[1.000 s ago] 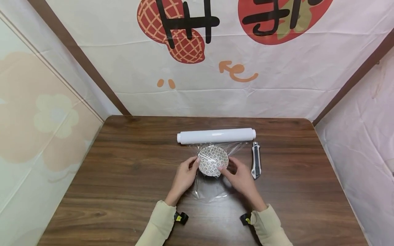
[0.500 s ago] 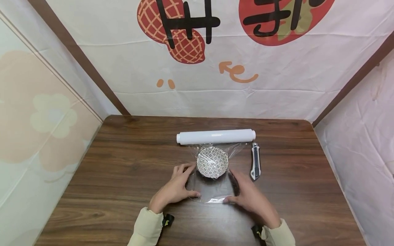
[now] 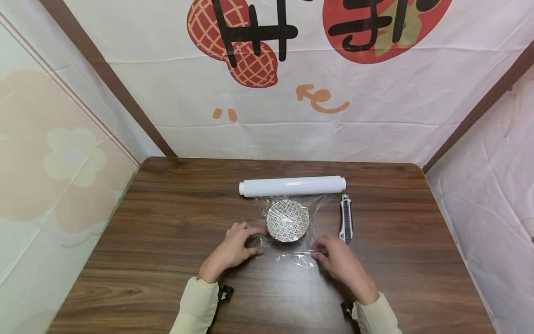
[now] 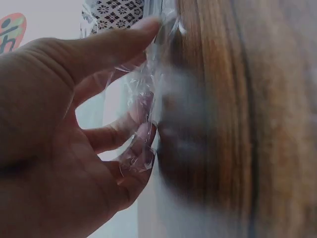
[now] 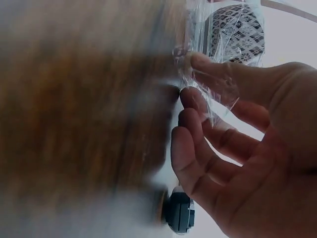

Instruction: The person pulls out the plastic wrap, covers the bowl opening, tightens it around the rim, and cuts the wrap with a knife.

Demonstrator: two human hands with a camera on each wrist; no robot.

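Note:
A small round bowl with a dark flower pattern (image 3: pixel 288 221) stands mid-table under a clear sheet of cling film (image 3: pixel 292 260). The film spreads toward the front, creased at its near edge. At the film's left front side is my left hand (image 3: pixel 230 248), thumb and index tip apart; in the left wrist view, crumpled film (image 4: pixel 143 99) lies against its fingertips. My right hand (image 3: pixel 344 264) pinches the right front part of the film between thumb and index finger. In the right wrist view, the wrinkled film (image 5: pixel 223 89) runs from those fingertips beside the bowl (image 5: pixel 237 34).
Behind the bowl lies a white cling film roll (image 3: pixel 292 186), set crosswise. To the right is a grey-and-white utility knife (image 3: pixel 346 218), close to my right hand. Printed cloth walls (image 3: pixel 267 139) enclose the back and sides of the wooden table (image 3: pixel 167 260).
Both hands left the bowl's sides and moved outward and toward me to the film's front part. The film's near edge has since shifted back toward the bowl, and the right fingers have closed on it.

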